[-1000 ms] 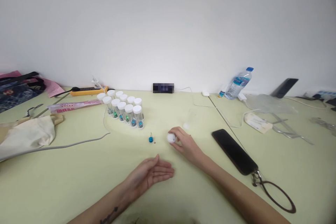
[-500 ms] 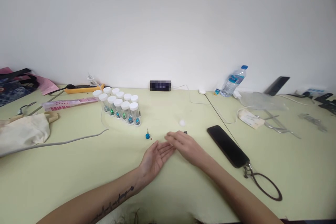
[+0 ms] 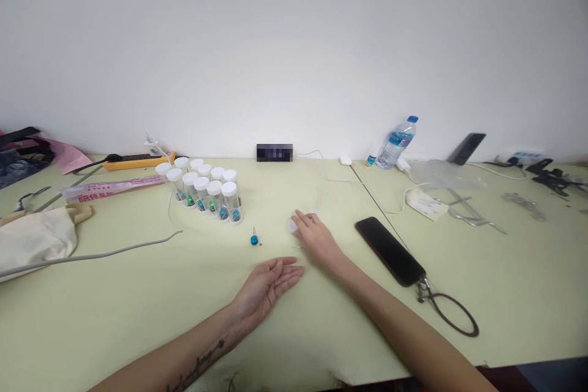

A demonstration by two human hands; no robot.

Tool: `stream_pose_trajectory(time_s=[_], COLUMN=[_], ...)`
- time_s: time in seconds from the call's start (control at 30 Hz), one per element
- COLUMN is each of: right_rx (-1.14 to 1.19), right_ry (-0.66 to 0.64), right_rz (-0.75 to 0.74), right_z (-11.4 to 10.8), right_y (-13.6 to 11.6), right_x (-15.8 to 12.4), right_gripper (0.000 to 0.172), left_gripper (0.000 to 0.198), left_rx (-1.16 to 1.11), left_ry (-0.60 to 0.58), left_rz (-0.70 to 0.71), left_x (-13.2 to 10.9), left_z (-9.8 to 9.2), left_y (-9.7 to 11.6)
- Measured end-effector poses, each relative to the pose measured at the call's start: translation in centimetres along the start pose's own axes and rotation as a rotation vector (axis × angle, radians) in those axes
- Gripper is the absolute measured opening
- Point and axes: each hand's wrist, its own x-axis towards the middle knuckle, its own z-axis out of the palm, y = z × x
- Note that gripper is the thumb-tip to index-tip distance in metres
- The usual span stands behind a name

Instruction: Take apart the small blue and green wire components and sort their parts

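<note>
My left hand (image 3: 271, 285) lies palm up over the table, fingers stretched out and apart, nothing visible in it. My right hand (image 3: 316, 237) is bent over a round whitish cap (image 3: 291, 225), its fingertips closed around the cap's right edge. The fingers hide part of that cap. Just below the right fingers lies a thin metallic pin-like piece (image 3: 297, 247). Left of both hands, a small blue ball-shaped bead with a wire loop (image 3: 254, 239) rests on the table beside a tiny reddish bit (image 3: 261, 244).
Several clear tubes with white caps (image 3: 229, 190), holding blue and green pieces, stand at the back left. A black phone with a strap (image 3: 390, 251) lies at the right. Behind are a water bottle (image 3: 395, 146), a digital clock (image 3: 274, 153) and a yellow power strip (image 3: 138, 161).
My right hand has moved off my left palm to the whitish cap, which now sits farther left and nearer. My left hand's fingers have spread a little. The view has shifted slightly.
</note>
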Motion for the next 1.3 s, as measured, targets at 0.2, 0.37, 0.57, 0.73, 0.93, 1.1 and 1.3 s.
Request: stream_pose_trajectory(time_s=[0.2, 0.37, 0.57, 0.73, 0.93, 1.1, 1.3], right_rx=[-0.156, -0.196, -0.123, -0.022, 0.323, 0.397, 0.298], right_ry=[-0.068, -0.109, -0.111, -0.07, 0.114, 0.203, 0.22], right_rz=[-0.066, -0.084, -0.043, 0.043, 0.018, -0.038, -0.061], right_z=[-1.2, -0.4, -1.3, -2.1, -3.1, -3.6, -2.9], right_y=[-0.6, -1.1, -1.3, -0.6, -0.5, -1.4, -1.8], right_x=[-2.4, -3.4, -4.0, -4.7, -5.0, -5.1, -5.5], right_gripper=[0.009, 0.023, 0.021, 0.011, 0.013, 0.015, 0.016], left_gripper=[0.03, 0.02, 0.012, 0.02, 0.022, 0.028, 0.029], left_rx=[0.196, 0.37, 0.495, 0.44, 0.298, 0.201, 0.135], left_ry=[-0.045, -0.045, -0.055, -0.11, -0.082, -0.073, -0.087], left_rz=[0.089, 0.247, 0.335, 0.439, 0.378, 0.35, 0.338], left_x=[-0.1, -0.2, 0.4, 2.3, 4.2, 4.6, 4.8], left_z=[0.0, 0.4, 1.3, 2.0, 1.7, 0.8, 0.6], left_y=[-0.3, -0.2, -0.2, -0.1, 0.2, 0.3, 0.3])
